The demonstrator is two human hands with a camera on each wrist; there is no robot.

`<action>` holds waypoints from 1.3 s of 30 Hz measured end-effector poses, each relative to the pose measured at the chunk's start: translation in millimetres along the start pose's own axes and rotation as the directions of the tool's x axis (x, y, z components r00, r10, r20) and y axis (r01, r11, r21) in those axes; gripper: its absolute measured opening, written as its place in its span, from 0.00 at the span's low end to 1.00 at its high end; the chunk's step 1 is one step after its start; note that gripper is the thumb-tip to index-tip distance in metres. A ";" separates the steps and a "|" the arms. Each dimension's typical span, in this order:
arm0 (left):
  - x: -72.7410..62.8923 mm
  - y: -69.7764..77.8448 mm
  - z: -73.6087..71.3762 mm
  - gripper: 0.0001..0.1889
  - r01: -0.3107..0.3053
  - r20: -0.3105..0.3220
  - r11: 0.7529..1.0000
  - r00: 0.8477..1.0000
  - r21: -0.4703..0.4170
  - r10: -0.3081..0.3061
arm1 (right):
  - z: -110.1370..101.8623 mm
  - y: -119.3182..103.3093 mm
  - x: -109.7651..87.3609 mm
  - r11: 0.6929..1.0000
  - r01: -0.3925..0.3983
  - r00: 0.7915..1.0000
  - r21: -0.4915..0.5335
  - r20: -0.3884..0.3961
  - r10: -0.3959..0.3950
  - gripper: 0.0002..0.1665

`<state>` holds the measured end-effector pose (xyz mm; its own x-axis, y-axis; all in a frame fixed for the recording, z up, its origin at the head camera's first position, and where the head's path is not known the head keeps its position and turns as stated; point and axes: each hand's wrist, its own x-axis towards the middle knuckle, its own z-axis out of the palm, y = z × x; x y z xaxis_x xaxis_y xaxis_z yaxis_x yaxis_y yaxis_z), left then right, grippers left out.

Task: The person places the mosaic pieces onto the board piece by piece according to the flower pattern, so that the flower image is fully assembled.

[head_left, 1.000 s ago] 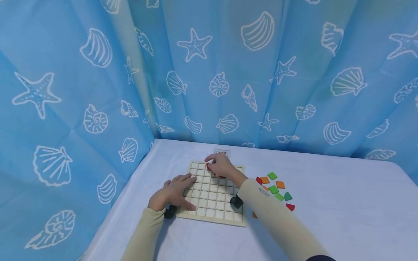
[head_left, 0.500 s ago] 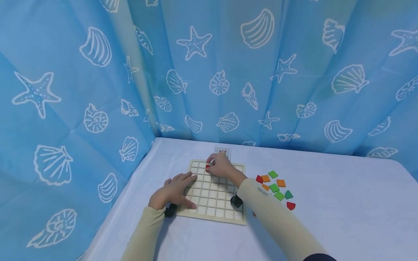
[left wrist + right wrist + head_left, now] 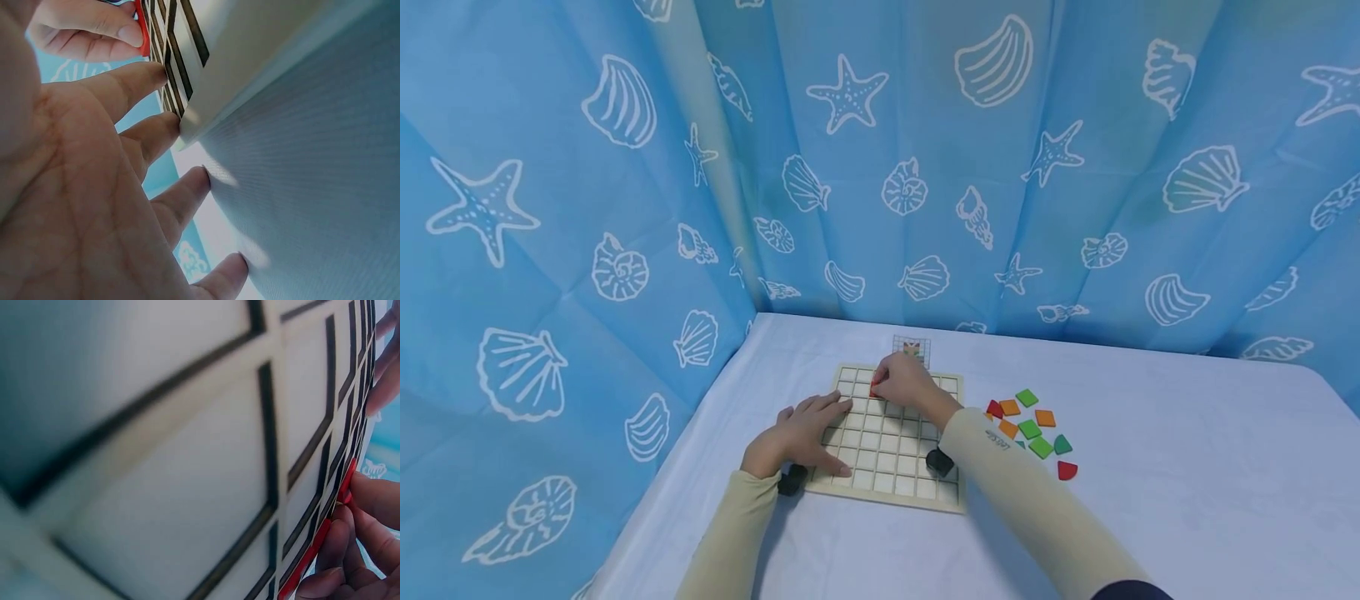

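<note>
A pale wooden grid board (image 3: 880,461) lies on the table. At its far side my right hand (image 3: 904,382) pinches a small red tile (image 3: 873,389) between thumb and fingers, down at the grid. In the right wrist view that red tile (image 3: 347,480) stands close to the board's surface. Another red piece (image 3: 305,562) lies in the grid beneath the curled fingers. My left hand (image 3: 801,435) rests with spread fingers on the board's left edge. Two of its fingertips touch the board in the left wrist view, and the lower two fingers (image 3: 181,203) reach past its edge.
Loose green, orange and red tiles (image 3: 1028,429) are scattered on the white cloth (image 3: 1165,467) right of the board. Behind the board lies a small pattern card (image 3: 912,347), partly covered by my right hand. A blue shell-print curtain (image 3: 917,208) hangs behind the table.
My right hand has brought the red tile slightly nearer and to the left, lower against the grid. My left hand stays in place on the board. The head view has tilted a little.
</note>
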<state>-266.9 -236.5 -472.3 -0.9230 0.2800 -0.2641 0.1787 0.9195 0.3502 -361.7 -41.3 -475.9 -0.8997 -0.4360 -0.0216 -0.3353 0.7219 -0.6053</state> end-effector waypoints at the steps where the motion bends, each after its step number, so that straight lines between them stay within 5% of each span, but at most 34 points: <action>1: 0.3 -0.3 -0.1 0.56 0.000 0.000 1.000 1.000 0.002 0.000 | -0.2 -0.6 0.1 1.000 -0.001 1.000 -0.003 0.001 0.001 0.04; 12: 1.5 0.7 -0.1 0.56 0.006 0.002 1.000 1.000 0.002 -0.006 | -0.6 1.1 0.3 0.998 -0.027 1.000 0.049 -0.007 0.027 0.04; 25: 1.6 1.2 1.6 0.56 0.012 0.006 1.000 1.000 0.003 -0.012 | -47.5 33.2 -18.2 0.921 -0.032 0.999 0.389 0.041 0.018 0.21; 39: 1.5 2.4 2.7 0.56 0.025 0.006 1.000 1.000 -0.015 -0.025 | -96.4 97.1 -58.4 0.965 -0.126 0.990 0.231 -0.034 0.137 0.24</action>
<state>-266.9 -233.1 -474.2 -0.9253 0.2583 -0.2777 0.1503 0.9220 0.3568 -368.7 106.0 -456.8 -0.9460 -0.3148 -0.0776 -0.1460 0.6273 -0.7650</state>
